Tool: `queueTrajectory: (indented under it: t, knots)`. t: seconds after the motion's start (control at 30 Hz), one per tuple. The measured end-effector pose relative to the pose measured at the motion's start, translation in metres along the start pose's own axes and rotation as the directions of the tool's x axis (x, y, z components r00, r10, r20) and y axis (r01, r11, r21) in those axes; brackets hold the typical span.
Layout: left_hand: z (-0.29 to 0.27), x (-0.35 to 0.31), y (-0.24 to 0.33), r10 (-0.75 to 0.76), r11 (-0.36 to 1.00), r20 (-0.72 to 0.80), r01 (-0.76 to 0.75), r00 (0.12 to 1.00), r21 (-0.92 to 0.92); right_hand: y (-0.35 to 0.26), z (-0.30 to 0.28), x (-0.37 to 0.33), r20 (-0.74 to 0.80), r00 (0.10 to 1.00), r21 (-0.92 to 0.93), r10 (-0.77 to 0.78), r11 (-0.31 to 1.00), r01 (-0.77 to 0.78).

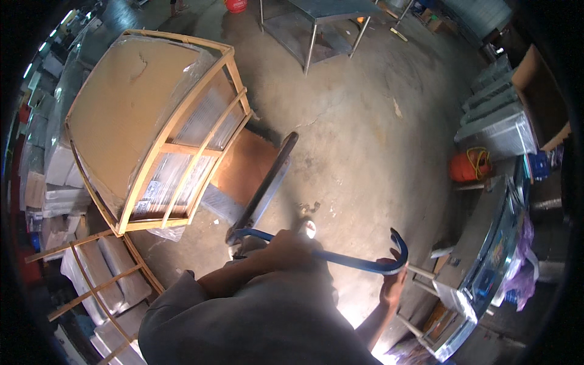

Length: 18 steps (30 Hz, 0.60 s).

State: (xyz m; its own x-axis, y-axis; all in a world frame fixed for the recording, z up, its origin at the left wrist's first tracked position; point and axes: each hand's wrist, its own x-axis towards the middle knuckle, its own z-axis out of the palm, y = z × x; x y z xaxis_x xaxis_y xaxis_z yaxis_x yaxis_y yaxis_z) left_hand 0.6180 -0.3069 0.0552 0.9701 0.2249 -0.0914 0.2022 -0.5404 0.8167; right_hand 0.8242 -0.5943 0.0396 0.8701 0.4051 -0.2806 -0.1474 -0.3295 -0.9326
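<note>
A blue crowbar (pixel 350 260) with a hooked end lies across in front of my body. My left hand (pixel 289 250) is closed around its shaft, nearer the straight end. My right hand (pixel 393 287) is at the hooked end, its fingers against the curve and partly hidden by it. The crowbar's left tip overlaps in view the lower end of a dark trolley handle (pixel 267 179); whether they touch I cannot tell. Beyond that handle sits the trolley's flat deck (pixel 222 205), with brown board on it. A large wrapped carton in a wooden crate frame (pixel 176 148) stands to the left.
Wooden slats (pixel 97 294) frame wrapped packages (pixel 112 267) at lower left. A metal table (pixel 328 12) stands ahead. Along the right are a bench (pixel 474 243), a red-orange container with yellow cord (pixel 469 165), wrapped boxes (pixel 502 134) and an open carton (pixel 541 100). The floor is concrete.
</note>
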Motion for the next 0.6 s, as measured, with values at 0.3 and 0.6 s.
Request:
queueTrajectory:
  t: [0.3,0.6]
  knots:
    - [-0.018,0.172,0.014,0.056,0.942,-0.069,-0.03,0.996,0.335,-0.097,0.005,0.219,0.354,0.879,0.246,-0.32,0.939,0.242]
    - [-0.139,0.349,-0.084,0.035,0.889,-0.391,0.15,0.92,0.433,-0.186,0.147,0.436,0.564,0.748,0.362,-0.349,0.919,0.156]
